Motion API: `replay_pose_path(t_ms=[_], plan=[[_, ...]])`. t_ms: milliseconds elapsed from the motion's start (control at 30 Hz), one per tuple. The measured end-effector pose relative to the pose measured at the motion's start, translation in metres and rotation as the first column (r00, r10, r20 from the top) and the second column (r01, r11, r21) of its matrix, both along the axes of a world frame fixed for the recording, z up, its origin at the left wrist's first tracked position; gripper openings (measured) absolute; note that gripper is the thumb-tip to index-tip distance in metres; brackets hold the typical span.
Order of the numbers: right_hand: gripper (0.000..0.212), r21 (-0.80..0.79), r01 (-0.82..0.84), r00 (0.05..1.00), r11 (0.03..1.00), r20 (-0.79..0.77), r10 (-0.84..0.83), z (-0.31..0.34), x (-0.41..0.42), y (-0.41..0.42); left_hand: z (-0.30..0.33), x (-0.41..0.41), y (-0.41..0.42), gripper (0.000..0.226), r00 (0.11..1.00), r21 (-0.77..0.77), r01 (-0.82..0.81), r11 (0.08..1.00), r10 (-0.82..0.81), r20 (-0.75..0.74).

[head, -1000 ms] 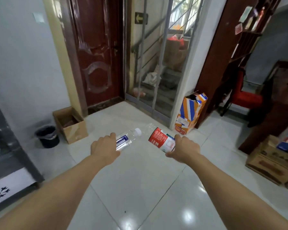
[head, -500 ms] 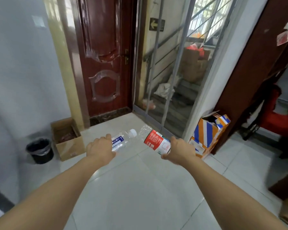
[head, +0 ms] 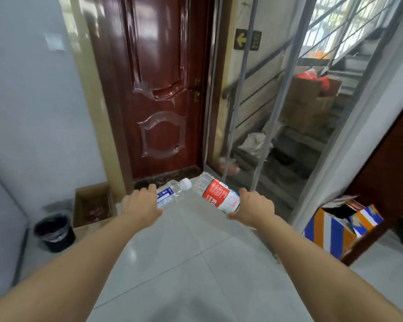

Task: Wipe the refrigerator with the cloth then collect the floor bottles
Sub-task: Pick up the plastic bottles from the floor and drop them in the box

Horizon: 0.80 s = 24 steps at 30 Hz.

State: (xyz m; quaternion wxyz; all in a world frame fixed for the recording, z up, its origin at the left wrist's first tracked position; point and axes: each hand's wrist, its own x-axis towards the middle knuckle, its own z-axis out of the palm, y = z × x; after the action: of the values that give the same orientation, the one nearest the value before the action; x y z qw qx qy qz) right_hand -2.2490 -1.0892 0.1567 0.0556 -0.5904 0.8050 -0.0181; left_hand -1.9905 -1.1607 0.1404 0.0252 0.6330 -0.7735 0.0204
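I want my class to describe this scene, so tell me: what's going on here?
A person is carrying two plastic bottles, held out in front at arm's length. The left hand grips a blue-label bottle; the right hand grips a red-label bottle. Ahead stands a dark red door, with a cardboard box and a black bin on the floor to the left.

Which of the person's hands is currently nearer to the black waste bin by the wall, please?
Left. The left hand, holding the blue-labelled bottle, is up and right of the black waste bin; the right hand, holding the red-labelled bottle, is farther right.
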Motion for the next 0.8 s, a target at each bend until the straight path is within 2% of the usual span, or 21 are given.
replay_pose_path(t_ms=[167,333,500,667,800], plan=[[0.069,0.024,-0.154,0.988,0.988,0.007,0.154,-0.004,-0.046,-0.117,-0.007,-0.041,-0.067,0.048,0.985,0.041,-0.167,0.985,0.169,-0.03],[0.071,0.041,-0.283,0.959,0.958,0.03,0.282,-0.013,-0.059,-0.215,-0.015,-0.058,-0.118,0.052,0.954,0.059,-0.294,0.954,0.296,-0.037],[0.073,0.059,-0.393,0.919,0.918,0.066,0.389,-0.031,-0.037,-0.304,-0.025,-0.039,-0.174,0.051,0.913,0.056,-0.405,0.912,0.407,-0.018],[0.074,0.058,-0.481,0.877,0.875,0.028,0.48,-0.035,-0.007,-0.395,-0.035,-0.007,-0.251,0.049,0.873,0.061,-0.487,0.871,0.488,0.001],[0.072,0.063,-0.531,0.847,0.845,0.004,0.532,-0.023,0.02,-0.472,-0.03,0.025,-0.322,0.056,0.844,0.068,-0.536,0.841,0.537,0.016]])
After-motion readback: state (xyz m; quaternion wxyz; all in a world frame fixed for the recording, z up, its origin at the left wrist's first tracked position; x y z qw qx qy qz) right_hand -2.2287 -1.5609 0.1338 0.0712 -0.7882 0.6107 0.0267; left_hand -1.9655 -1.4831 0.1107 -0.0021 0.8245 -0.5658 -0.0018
